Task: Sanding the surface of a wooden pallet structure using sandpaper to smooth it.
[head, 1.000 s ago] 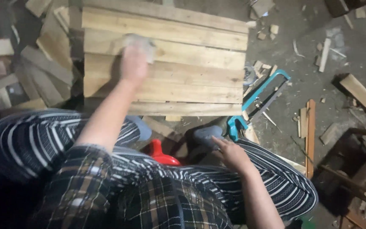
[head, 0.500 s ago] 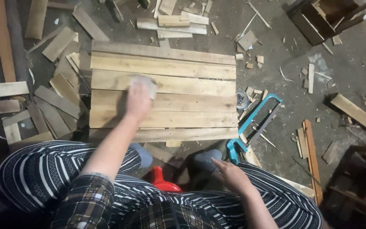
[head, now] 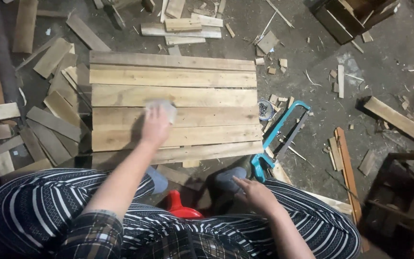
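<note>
A panel of several pale wooden planks (head: 202,76) lies flat on the dirt floor in front of me. My left hand (head: 155,125) presses a small pale pad (head: 165,107), blurred, onto the middle planks. My right hand (head: 254,194) rests on my right knee with its fingers loosely spread and nothing in it. A blue-framed hacksaw (head: 283,136) lies on the floor just right of the panel, its handle near my right hand. I sit with striped trousers and a plaid sleeve in view.
Loose boards (head: 49,120) are piled to the left and more offcuts (head: 188,26) lie beyond the panel. A small round tin (head: 265,109) sits at the panel's right edge. A red object (head: 182,208) is between my legs. Dark wooden crates (head: 350,14) stand at upper right.
My left hand with the pad has slid toward me along the planks. The view has tilted up, showing more floor beyond the panel. The right hand stays on the knee.
</note>
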